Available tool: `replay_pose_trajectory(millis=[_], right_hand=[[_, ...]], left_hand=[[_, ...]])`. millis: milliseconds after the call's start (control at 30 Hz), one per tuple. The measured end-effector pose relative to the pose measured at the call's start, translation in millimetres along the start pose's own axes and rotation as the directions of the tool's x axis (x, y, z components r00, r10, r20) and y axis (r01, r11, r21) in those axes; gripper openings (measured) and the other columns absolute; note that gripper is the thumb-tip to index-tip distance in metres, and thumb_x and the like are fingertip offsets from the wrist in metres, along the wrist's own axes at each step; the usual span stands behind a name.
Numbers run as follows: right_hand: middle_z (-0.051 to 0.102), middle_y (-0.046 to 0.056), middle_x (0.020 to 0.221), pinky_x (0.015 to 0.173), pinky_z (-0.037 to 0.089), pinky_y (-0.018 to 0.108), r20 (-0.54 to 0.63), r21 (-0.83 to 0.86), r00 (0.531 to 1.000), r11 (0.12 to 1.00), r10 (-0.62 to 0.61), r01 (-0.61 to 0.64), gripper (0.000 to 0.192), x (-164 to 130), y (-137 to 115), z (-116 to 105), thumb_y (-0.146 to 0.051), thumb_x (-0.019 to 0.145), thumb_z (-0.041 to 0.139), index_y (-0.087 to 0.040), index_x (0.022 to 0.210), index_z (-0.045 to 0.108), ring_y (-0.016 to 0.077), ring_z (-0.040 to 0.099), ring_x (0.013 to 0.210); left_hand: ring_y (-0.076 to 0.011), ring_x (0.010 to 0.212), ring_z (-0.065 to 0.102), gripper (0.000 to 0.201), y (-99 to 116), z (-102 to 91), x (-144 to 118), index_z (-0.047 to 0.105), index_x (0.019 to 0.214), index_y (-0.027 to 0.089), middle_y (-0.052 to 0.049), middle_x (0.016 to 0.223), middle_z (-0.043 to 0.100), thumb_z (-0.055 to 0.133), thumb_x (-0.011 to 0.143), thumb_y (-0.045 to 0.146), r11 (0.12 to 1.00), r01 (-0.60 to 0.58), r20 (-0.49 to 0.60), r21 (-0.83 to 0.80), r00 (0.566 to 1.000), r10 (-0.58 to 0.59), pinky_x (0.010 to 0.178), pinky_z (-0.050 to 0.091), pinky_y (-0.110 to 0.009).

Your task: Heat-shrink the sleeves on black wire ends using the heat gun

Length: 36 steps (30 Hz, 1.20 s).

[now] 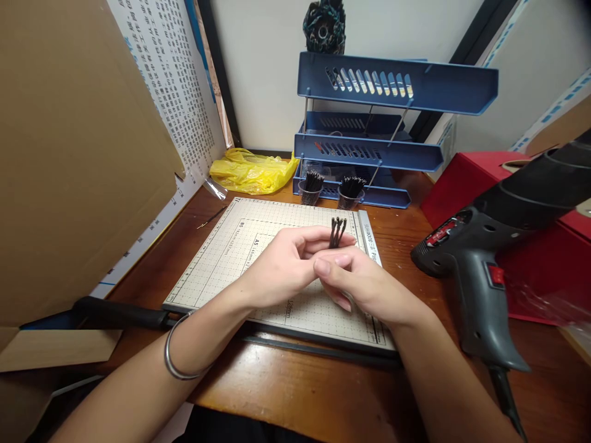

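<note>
My left hand (286, 261) pinches a small bundle of thin black sticks (337, 232) between its fingertips, their ends pointing up. Touching it from the right, my right hand (364, 286) rests its fingers against the lower part of the same bundle. Both hands hover over a beige gridded paper trimmer (231, 258) lying on the wooden desk (323, 387). A metal bangle (173, 357) circles my left wrist. Behind the trimmer stand two clear cups of black sticks, one on the left (310, 189) and one on the right (351, 192).
A grey heat gun (489, 246) stands at the right, in front of a red box (475, 178). A blue three-tier paper tray (392, 117) sits at the back, a yellow plastic bag (252, 172) to its left. Cardboard (78, 147) leans along the left side.
</note>
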State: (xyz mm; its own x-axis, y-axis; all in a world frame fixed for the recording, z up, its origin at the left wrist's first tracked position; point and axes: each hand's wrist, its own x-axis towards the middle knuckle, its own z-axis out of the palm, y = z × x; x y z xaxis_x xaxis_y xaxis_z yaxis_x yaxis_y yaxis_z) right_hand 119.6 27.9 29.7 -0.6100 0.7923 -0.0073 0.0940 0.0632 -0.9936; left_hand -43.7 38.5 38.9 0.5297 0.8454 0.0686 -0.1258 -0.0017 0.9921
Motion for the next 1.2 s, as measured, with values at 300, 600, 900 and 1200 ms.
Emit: replay_pose_trajectory(millis=[300, 600, 900, 1200], right_hand=[[0.038, -0.005, 0.043, 0.045, 0.022, 0.026, -0.022, 0.02, 0.999, 0.999, 0.047, -0.046, 0.065, -1.8, 4.8, -0.1, -0.075, 0.089, 0.054, -0.021, 0.055, 0.043, 0.0076, 0.033, 0.043], [0.04, -0.006, 0.044, 0.042, 0.019, 0.026, 0.144, 0.041, 0.987, 0.996, 0.076, -0.082, 0.062, -0.5, -3.5, 2.2, -0.077, 0.084, 0.059, -0.021, 0.06, 0.054, 0.0078, 0.03, 0.041], [0.047, -0.003, 0.05, 0.045, 0.028, 0.026, 0.13, -0.027, 0.977, 0.986, 0.169, -0.167, 0.068, -3.0, -4.7, 5.3, -0.083, 0.084, 0.051, -0.018, 0.069, 0.061, 0.0092, 0.037, 0.046], [0.041, -0.002, 0.048, 0.047, 0.029, 0.027, 0.024, -0.092, 0.987, 0.983, 0.16, -0.157, 0.067, -3.2, -1.0, 5.5, -0.085, 0.084, 0.047, -0.023, 0.059, 0.042, 0.0111, 0.038, 0.051]], left_hand=[[-0.0217, 0.096, 0.075, 0.033, 1.5, -1.9, 0.0, 0.078, 0.118, 0.018, -0.009, 0.107, 0.08, 0.076, 0.089, 0.032, 0.998, -0.005, 0.014, 0.062, 1.0, 0.004, 0.091, 0.056, -0.032], [-0.0076, 0.038, 0.05, 0.04, -5.3, -0.9, -4.1, 0.081, 0.113, 0.023, -0.001, 0.066, 0.072, 0.072, 0.089, 0.054, 0.993, 0.1, -0.097, 0.056, 0.991, -0.095, 0.037, 0.034, -0.021], [-0.0121, 0.041, 0.062, 0.043, -3.0, 5.3, -8.5, 0.077, 0.118, 0.019, -0.005, 0.077, 0.076, 0.071, 0.091, 0.051, 0.989, 0.148, -0.016, 0.002, 0.989, -0.148, 0.032, 0.038, -0.018], [-0.0165, 0.063, 0.074, 0.028, 2.7, 8.3, -4.3, 0.081, 0.105, 0.019, -0.004, 0.084, 0.076, 0.078, 0.087, 0.04, 0.993, 0.078, 0.033, -0.094, 0.997, -0.075, 0.06, 0.061, -0.026]])
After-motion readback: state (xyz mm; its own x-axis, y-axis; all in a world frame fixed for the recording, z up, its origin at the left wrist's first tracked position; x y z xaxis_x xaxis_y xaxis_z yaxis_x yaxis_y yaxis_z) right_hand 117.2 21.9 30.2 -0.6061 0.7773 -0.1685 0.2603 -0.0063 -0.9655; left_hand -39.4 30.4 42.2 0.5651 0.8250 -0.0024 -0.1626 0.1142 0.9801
